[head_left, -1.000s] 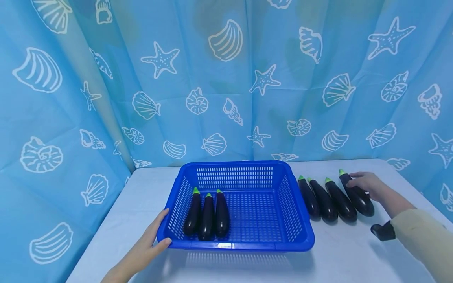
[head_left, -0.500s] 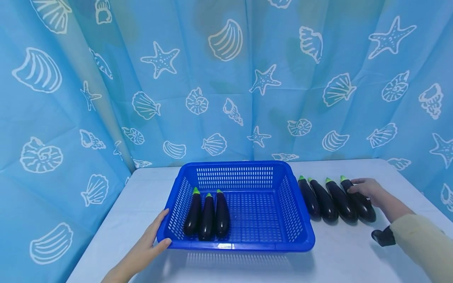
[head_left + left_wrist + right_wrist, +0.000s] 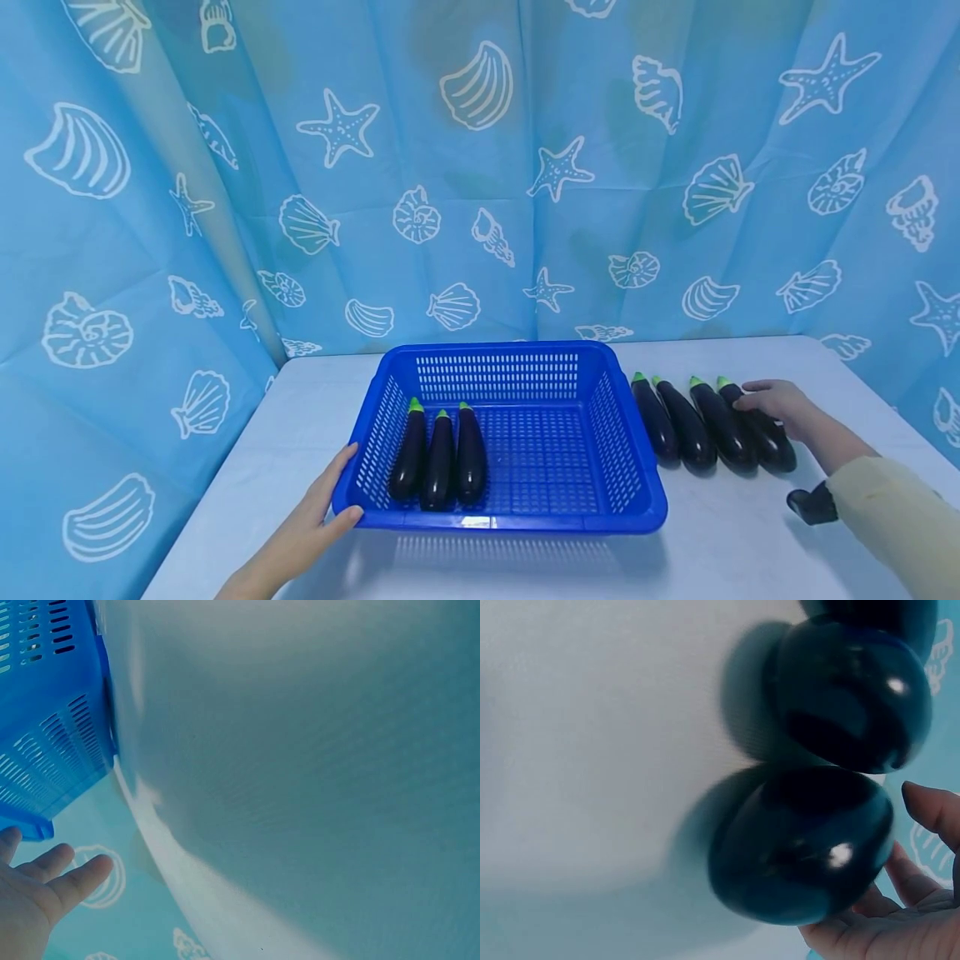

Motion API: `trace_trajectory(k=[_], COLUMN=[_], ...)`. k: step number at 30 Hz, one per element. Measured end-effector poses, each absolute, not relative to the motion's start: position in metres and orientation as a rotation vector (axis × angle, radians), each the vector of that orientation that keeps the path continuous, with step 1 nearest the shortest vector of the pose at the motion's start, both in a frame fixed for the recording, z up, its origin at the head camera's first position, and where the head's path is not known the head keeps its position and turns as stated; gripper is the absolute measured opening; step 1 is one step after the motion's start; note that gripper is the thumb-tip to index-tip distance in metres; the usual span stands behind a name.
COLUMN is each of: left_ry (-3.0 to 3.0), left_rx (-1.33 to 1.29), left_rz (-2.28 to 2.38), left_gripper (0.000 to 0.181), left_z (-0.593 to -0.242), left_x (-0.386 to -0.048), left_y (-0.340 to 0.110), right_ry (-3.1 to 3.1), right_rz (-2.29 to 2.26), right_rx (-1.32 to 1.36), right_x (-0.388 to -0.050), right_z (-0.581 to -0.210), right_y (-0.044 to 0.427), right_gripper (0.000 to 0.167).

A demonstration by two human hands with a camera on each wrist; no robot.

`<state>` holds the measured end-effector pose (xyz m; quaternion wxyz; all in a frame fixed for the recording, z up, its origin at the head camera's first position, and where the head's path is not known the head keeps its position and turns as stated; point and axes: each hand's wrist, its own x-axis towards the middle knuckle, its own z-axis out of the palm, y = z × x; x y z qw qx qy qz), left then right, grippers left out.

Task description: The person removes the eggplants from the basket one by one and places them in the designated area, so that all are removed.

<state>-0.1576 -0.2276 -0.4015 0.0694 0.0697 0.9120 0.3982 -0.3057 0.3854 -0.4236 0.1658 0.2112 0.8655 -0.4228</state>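
Observation:
A blue plastic basket holds three dark eggplants side by side at its left end, green stem ends pointing away. My left hand touches the basket's left rim near the front corner with extended, spread fingers; the left wrist view shows this hand beside the basket. Right of the basket lie several eggplants in a row. My right hand grips the rightmost eggplant near its upper half. In the right wrist view, thumb and fingers of the hand lie around that eggplant.
A white cloth covers the table. Behind and at the sides hangs a blue curtain with white shells and starfish. A small black object is at the right sleeve's cuff.
The rightmost eggplant has shifted toward me and now lies closer against its neighbour, my right hand moving with it. The left hand and basket have stayed put.

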Motion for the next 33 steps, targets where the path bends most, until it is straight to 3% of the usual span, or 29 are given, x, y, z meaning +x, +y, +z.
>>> trace_trajectory(k=[8,17,33], left_ry=[2.738,2.737,2.748], left_rx=[0.206,0.221,0.206], left_rz=[1.201,1.197,1.18], left_gripper=[0.076,0.075,0.076], left_z=[-0.401,-0.399,-0.399], left_x=[-0.158,-0.157,-0.156], left_y=[-0.227,-0.227,-0.227], right_ry=[2.515,2.538,2.583], right_rz=[-1.224,-1.296,-1.295], right_rx=[0.513,0.29,-0.022], right_x=[-0.331,-0.291,-0.282], right_z=[-0.443,-0.361,-0.315], right_y=[0.415,0.356,0.284], right_gripper=[0.075,0.075,0.073])
